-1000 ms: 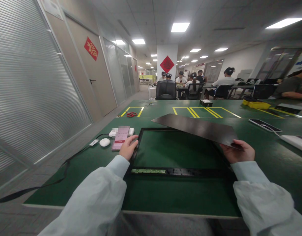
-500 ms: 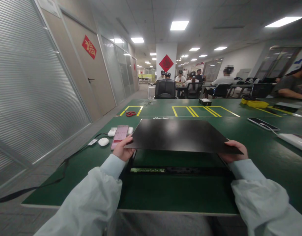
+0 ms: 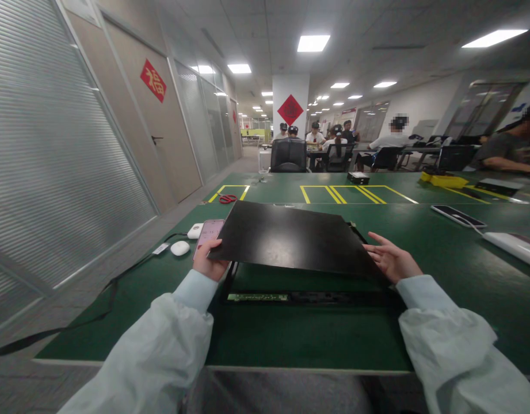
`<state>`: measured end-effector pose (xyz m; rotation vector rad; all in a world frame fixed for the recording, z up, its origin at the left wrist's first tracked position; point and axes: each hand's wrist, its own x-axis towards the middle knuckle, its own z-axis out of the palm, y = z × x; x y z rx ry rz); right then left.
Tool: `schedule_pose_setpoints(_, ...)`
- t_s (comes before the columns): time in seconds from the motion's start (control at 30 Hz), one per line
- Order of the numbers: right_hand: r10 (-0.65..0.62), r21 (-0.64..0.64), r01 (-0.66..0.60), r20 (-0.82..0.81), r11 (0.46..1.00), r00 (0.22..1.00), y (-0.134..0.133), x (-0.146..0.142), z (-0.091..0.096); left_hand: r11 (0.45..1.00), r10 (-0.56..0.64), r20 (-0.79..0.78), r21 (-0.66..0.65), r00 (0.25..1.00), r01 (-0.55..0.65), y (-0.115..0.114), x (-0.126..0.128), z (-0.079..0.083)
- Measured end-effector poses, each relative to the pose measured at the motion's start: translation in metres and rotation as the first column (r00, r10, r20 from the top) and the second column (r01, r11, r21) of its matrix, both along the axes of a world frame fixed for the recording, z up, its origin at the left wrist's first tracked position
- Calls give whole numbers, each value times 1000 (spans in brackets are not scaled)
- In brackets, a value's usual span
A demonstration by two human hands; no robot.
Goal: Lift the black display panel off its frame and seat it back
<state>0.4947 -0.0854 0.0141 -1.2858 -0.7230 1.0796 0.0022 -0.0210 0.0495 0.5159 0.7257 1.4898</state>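
Pinching black panel point(image 3: 282, 238), tilted over black frame point(image 3: 334, 298), in left hand point(image 3: 208, 263), with fingers spread on right hand point(image 3: 394, 260) at its right edge; likely light, stiff, slick, best held by both sides

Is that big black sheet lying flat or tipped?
The black sheet is tipped: the left hand holds its left edge above the black frame, and it slopes down toward the right hand.

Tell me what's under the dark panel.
Beneath the dark panel is a black frame: its near bar, bearing a green strip, and some tabletop inside it show. Most of its far side, and anything else under there, is covered.
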Motion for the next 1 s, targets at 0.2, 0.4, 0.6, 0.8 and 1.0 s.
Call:
schedule_pose_setpoints(0.2, -78, 5, 78, 121, 997, 990, 4, 10, -10, 994, -16, -66, 104, 998, 22, 5, -2, -14)
schedule_pose_setpoints(0.4, -96, -11, 99, 128, 995, 987, 3, 8, -5, 984, -59, -147, 161, 987, 82, 5, -5, -18)
schedule_pose_setpoints(0.6, -165, -23, 169, 135, 985, 977, -1, -5, -4, 970, -109, -268, 180, 957, 161, 4, -6, -16)
schedule_pose_setpoints(0.8, -141, -37, 147, 129, 988, 981, 4, 14, -13, 970, -138, -334, 145, 932, 195, 2, -8, -21)
schedule_pose_setpoints(1.0, -179, -33, 188, 174, 982, 968, 5, 15, -17, 984, -135, -336, 64, 932, 165, 5, -12, -29)
